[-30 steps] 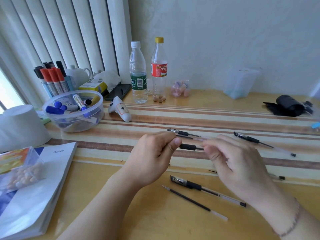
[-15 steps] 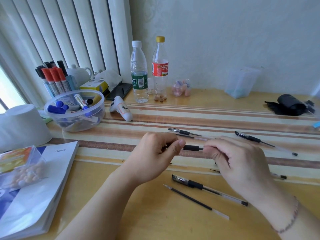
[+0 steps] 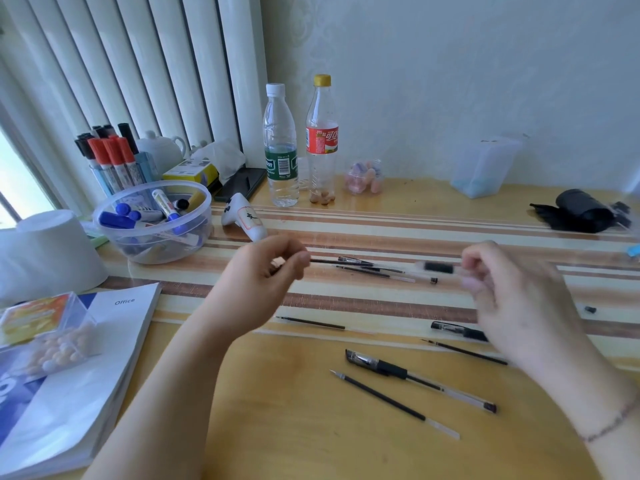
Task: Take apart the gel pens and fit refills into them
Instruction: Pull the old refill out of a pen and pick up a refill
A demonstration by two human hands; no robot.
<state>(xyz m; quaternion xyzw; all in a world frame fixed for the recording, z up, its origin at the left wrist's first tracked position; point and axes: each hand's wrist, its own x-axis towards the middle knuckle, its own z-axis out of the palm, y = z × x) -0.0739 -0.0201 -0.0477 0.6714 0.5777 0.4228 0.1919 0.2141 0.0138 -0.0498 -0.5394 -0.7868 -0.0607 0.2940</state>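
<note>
At mid-frame I see the left hand pinching a thin black refill, while the right hand at right, blurred, grips the clear pen barrel. A whole gel pen lies lower centre on the table.

The table under both hands looks like glossy yellow wood with a shiny clear sheet over the striped, woven-looking runner. The pen barrel the right hand pinches is see-through plastic with a matt black rubbery grip, blurred though. The left hand pinches a thin dark plastic refill. Below the right hand, a capped gel pen has the same clear plastic and black grip. Far left of the left hand, a clear glossy plastic tub and a smooth paper booklet.
</note>
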